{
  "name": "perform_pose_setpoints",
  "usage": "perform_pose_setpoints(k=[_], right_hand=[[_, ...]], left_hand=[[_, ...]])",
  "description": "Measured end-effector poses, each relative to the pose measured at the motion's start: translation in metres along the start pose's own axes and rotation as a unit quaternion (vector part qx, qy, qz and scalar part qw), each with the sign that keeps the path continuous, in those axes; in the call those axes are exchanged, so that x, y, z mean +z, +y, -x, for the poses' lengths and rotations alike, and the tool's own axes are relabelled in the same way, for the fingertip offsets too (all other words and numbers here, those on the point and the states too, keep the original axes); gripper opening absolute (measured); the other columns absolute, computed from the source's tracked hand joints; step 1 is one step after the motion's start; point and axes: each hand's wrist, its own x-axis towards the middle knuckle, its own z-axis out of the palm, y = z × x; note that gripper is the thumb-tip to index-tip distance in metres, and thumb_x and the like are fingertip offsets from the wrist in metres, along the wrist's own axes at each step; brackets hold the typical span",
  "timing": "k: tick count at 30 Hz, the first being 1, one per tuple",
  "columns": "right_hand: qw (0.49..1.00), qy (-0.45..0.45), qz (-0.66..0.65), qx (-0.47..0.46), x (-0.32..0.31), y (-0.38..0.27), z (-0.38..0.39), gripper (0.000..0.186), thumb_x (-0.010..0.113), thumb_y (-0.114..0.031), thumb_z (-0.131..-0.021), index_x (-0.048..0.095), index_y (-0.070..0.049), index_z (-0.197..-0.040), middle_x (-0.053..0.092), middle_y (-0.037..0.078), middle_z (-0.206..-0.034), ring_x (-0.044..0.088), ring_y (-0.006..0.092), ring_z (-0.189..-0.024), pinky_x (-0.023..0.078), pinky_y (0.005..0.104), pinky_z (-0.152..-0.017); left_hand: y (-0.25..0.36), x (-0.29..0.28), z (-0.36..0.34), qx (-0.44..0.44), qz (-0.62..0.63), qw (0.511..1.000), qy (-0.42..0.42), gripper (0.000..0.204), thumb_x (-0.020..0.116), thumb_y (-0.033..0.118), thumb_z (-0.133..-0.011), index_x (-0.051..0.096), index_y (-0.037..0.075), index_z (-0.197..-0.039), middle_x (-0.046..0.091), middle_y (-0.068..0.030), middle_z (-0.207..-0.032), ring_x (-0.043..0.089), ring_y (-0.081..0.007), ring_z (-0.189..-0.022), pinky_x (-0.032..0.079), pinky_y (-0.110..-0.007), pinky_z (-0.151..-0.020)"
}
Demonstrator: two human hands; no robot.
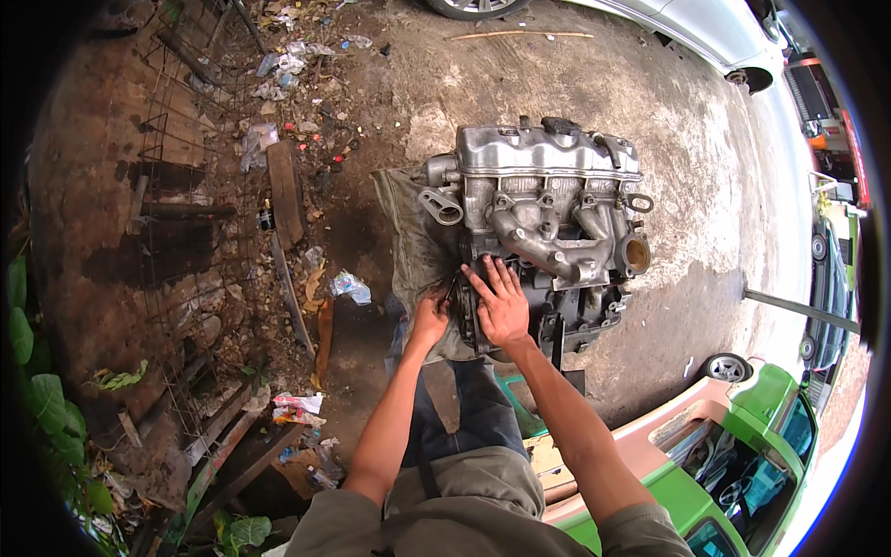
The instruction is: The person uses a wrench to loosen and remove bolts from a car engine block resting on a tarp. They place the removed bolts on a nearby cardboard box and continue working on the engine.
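Observation:
An engine (546, 160) rests in front of me, with a silvery top cover, a curved metal manifold (548, 249) and a darker block below. My right hand (501, 304) lies on the engine's dark lower left part, fingers stretched out and spread. Just left of it, my left hand (430, 320) is closed round a thin dark rod-like tool (452, 287) that points up at the engine's left end. Its tip and the spot it meets are too small to make out. A dirty grey cloth (405, 232) is spread under and left of the engine.
A wooden block (286, 190) lies left amid scattered litter (351, 287) and planks. A green plastic stool (522, 401) is partly hidden by my right arm. A green and pink vehicle (742, 436) stands at lower right, a silver car (691, 32) at upper right.

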Motion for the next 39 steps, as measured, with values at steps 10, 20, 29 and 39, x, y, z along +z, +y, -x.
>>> perform_pose_setpoints(k=[10,20,29,39], right_hand=[[1.000,0.009,-0.003,-0.005,0.000,0.000,0.000,0.073,0.050,-0.019,-0.083,0.040,-0.026,-0.155,0.034,0.019,-0.159,0.036,0.0417,-0.143,0.026,0.0513,-0.120],[1.000,0.012,0.006,-0.002,0.001,-0.001,-0.001,0.073,0.050,-0.019,-0.083,0.041,-0.026,-0.154,0.035,0.019,-0.159,0.036,0.0420,-0.143,0.026,0.0513,-0.120],[1.000,0.016,0.003,-0.002,0.001,-0.001,0.000,0.072,0.049,-0.019,-0.083,0.042,-0.026,-0.154,0.035,0.019,-0.159,0.036,0.0413,-0.143,0.027,0.0513,-0.120],[1.000,0.017,-0.003,-0.002,0.000,-0.001,0.000,0.072,0.051,-0.018,-0.082,0.043,-0.027,-0.153,0.035,0.018,-0.159,0.037,0.0405,-0.144,0.027,0.0513,-0.120]], left_hand=[[-0.010,0.028,0.009,0.050,0.030,0.995,0.079,0.058,0.043,-0.016,-0.083,0.061,0.006,-0.134,0.059,-0.0219,-0.110,0.058,-0.0387,-0.101,0.048,-0.038,-0.089],[0.003,0.028,0.006,-0.050,0.017,0.997,0.063,0.061,0.044,-0.014,-0.077,0.063,0.007,-0.131,0.062,-0.0226,-0.104,0.061,-0.0392,-0.092,0.051,-0.041,-0.082],[0.049,0.002,-0.007,-0.060,-0.026,0.998,-0.002,0.037,0.050,-0.005,-0.080,0.066,-0.002,-0.113,0.064,-0.0283,-0.109,0.060,-0.0477,-0.100,0.049,-0.049,-0.089],[0.071,-0.011,-0.026,-0.108,-0.006,0.994,-0.022,0.033,0.050,0.004,-0.092,0.062,-0.007,-0.121,0.068,-0.0258,-0.105,0.067,-0.0363,-0.098,0.049,-0.040,-0.088]])
